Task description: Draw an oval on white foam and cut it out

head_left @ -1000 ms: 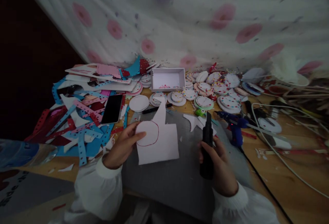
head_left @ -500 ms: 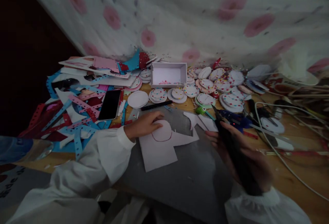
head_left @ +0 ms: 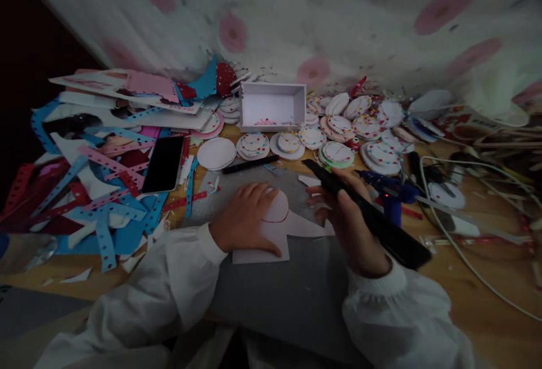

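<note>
My left hand (head_left: 249,219) lies flat with its fingers apart on a white foam sheet (head_left: 260,255). A white disc (head_left: 277,205) on that sheet has a dark red line along its lower edge; my fingers cover its left side. The sheet rests on a grey cutting mat (head_left: 288,301), and a pointed strip of it reaches right. Above the mat's right side, my right hand (head_left: 355,216) is closed around a long black utility knife (head_left: 381,228), tilted with its tip toward the far left. The knife appears apart from the sheet.
A white box (head_left: 273,106) stands at the back. Tiered white disc pieces with coloured dots (head_left: 254,144) surround it. Left are foam scraps (head_left: 105,200) and a phone (head_left: 164,165). A blue glue gun (head_left: 392,191) and white cable (head_left: 457,256) lie right; a black pen (head_left: 250,164) is behind the mat.
My left hand has gone from gripping the disc's edge to lying spread over the sheet. My right hand and the knife have shifted left, nearer the sheet. The view has turned slightly.
</note>
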A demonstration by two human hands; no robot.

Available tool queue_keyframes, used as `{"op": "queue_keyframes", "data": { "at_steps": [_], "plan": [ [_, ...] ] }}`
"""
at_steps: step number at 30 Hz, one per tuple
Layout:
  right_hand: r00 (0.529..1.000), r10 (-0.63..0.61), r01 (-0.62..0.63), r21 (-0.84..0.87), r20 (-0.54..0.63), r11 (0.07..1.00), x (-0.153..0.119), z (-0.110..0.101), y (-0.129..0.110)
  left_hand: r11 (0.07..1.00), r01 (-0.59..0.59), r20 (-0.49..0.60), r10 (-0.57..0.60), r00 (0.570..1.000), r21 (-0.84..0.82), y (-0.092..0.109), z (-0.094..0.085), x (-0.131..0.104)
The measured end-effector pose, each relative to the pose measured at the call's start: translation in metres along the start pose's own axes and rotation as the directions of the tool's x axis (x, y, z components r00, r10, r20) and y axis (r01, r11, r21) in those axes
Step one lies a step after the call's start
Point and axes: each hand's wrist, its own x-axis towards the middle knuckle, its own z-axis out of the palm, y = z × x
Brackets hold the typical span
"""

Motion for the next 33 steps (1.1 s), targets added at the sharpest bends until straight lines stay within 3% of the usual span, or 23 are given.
{"op": "queue_keyframes", "data": {
  "at_steps": [4,9,14,17,19,24,28,30,33],
  "plan": [
    [0.993,-0.055,0.046,-0.087,-0.103,0.995,0.007,0.015,0.019,0.996,0.084,-0.052,-0.084,0.995,-0.001,-0.001,-0.001,0.007],
    [0.999,-0.035,0.039,-0.116,0.032,0.993,0.003,0.018,0.033,0.965,0.255,-0.135,-0.260,0.956,-0.053,-0.001,0.001,0.008],
    [0.983,-0.159,0.117,-0.363,-0.090,0.925,-0.002,0.026,0.033,0.876,0.477,-0.155,-0.482,0.862,-0.072,0.010,0.002,0.005],
    [0.961,-0.224,0.143,-0.405,-0.160,0.903,-0.005,0.032,0.031,0.807,0.572,-0.121,-0.589,0.799,-0.146,0.018,-0.002,0.003],
    [0.954,-0.237,0.144,-0.413,-0.184,0.899,-0.007,0.034,0.030,0.772,0.591,-0.085,-0.622,0.779,-0.234,0.019,-0.004,0.002],
    [0.978,-0.181,0.122,-0.425,-0.101,0.897,-0.005,0.030,0.038,0.691,0.521,0.096,-0.554,0.827,-0.502,0.003,-0.003,0.004],
    [0.981,-0.171,0.130,-0.346,-0.091,0.929,0.000,0.022,0.051,0.520,0.475,0.267,-0.425,0.865,-0.710,-0.012,-0.003,0.005],
    [0.980,-0.170,0.129,-0.321,-0.102,0.938,0.001,0.019,0.055,0.469,0.460,0.281,-0.403,0.871,-0.754,-0.013,-0.003,0.005],
    [0.972,-0.207,0.163,-0.316,-0.113,0.935,0.001,0.017,0.056,0.476,0.431,0.241,-0.409,0.880,-0.767,-0.010,-0.004,0.004]
  ]
}}
